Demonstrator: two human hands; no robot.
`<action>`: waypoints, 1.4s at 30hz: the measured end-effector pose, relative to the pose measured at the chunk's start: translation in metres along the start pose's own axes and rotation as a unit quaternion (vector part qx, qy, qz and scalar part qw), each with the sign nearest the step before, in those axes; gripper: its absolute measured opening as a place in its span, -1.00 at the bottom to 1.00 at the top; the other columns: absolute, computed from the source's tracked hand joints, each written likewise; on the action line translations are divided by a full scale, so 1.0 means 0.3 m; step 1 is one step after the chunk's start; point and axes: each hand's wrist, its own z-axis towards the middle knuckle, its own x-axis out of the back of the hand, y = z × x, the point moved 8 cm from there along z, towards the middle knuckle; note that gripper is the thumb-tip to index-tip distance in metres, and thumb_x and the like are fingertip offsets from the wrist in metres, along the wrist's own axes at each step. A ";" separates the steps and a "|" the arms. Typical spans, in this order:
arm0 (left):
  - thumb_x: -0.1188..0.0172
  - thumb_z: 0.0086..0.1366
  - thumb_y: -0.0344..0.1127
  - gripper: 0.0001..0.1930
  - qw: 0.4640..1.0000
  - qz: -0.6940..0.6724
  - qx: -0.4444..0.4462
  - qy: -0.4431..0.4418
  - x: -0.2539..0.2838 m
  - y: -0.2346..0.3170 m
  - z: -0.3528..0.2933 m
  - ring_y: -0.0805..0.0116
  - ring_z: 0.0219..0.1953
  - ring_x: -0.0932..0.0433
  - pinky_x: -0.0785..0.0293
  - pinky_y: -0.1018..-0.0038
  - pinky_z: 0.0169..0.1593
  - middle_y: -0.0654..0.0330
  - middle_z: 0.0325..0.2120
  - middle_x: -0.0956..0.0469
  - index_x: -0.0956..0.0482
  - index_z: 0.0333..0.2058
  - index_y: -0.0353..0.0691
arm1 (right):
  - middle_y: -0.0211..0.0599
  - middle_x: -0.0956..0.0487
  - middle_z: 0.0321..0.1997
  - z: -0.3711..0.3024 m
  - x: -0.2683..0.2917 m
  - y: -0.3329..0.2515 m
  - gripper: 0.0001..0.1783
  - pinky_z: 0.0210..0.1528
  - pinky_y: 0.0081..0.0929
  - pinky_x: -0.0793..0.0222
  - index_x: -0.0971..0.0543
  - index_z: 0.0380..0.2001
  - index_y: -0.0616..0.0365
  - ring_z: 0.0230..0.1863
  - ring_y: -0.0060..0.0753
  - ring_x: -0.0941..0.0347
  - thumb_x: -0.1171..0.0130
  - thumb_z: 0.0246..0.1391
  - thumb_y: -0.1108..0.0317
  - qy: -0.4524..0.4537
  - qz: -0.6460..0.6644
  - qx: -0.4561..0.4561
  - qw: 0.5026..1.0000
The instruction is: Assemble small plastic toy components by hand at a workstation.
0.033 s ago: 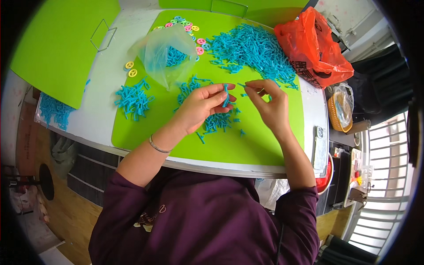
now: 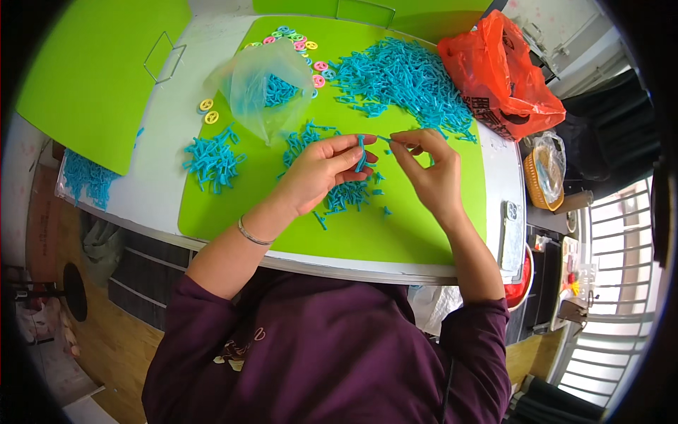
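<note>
A blue piece [image 2: 361,153] is clamped upright in the left hand [image 2: 326,164]; a thin stick [image 2: 383,138] is pinched in the right hand [image 2: 436,169], just beside it, over the mat [image 2: 417,237]. Both look slender. Progress is judged partial: the two are unjoined, and a large heap [image 2: 406,81] is left loose beyond.

Red plastic bag [image 2: 498,78], pale phone [image 2: 511,237], 1 yellow basket [image 2: 535,185]

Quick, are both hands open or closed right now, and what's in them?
Left hand: closed, holding an upright blue plastic piece.
Right hand: closed, pinching a thin blue stick.
</note>
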 end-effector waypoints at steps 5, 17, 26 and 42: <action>0.07 0.32 -0.35 -0.69 1.000 -0.014 -0.001 -0.021 -0.021 -0.005 0.007 0.43 -0.20 -0.50 -0.44 0.56 -0.12 0.22 -0.22 -0.50 -0.37 0.01 -0.27 | -0.32 -0.54 -0.48 -0.007 -0.003 -0.066 -0.87 -0.35 -0.53 -0.30 -0.59 -0.43 0.18 -0.42 -0.43 -0.40 -0.23 -0.16 0.54 -0.002 -0.058 0.073 0.996; 0.03 0.29 -0.42 -0.75 0.966 0.221 -0.134 0.018 -0.037 0.026 -0.004 0.61 -0.37 -0.43 -0.38 0.66 -0.25 0.29 -0.38 -0.52 -0.46 -0.08 -0.32 | -0.35 -0.53 -0.50 -0.070 -0.030 -0.162 -0.86 -0.39 -0.51 -0.32 -0.59 -0.39 0.19 -0.44 -0.40 -0.42 -0.21 -0.13 0.55 0.030 -0.215 0.279 0.935; -0.06 0.25 -0.39 -0.78 0.904 0.339 -0.256 0.052 -0.061 0.082 -0.034 0.67 -0.54 -0.29 -0.20 0.67 -0.48 0.37 -0.52 -0.46 -0.53 -0.15 -0.29 | -0.42 -0.54 -0.45 -0.143 -0.185 0.170 -0.94 -0.38 -0.69 -0.31 -0.47 -0.47 0.08 -0.39 -0.60 -0.45 -0.14 0.03 0.42 -0.125 0.540 -0.436 0.709; -0.11 0.21 -0.37 -0.85 0.970 -0.056 -0.194 0.139 0.149 0.242 -0.037 0.26 -0.31 -0.59 -0.57 0.59 -0.32 0.08 -0.31 -0.54 -0.50 -0.26 -0.27 | -0.23 -0.51 -0.47 0.171 -0.343 0.078 -0.89 -0.30 -0.33 -0.38 -0.60 -0.47 0.09 -0.35 -0.15 -0.42 -0.19 -0.14 0.36 -0.132 -0.128 0.134 0.974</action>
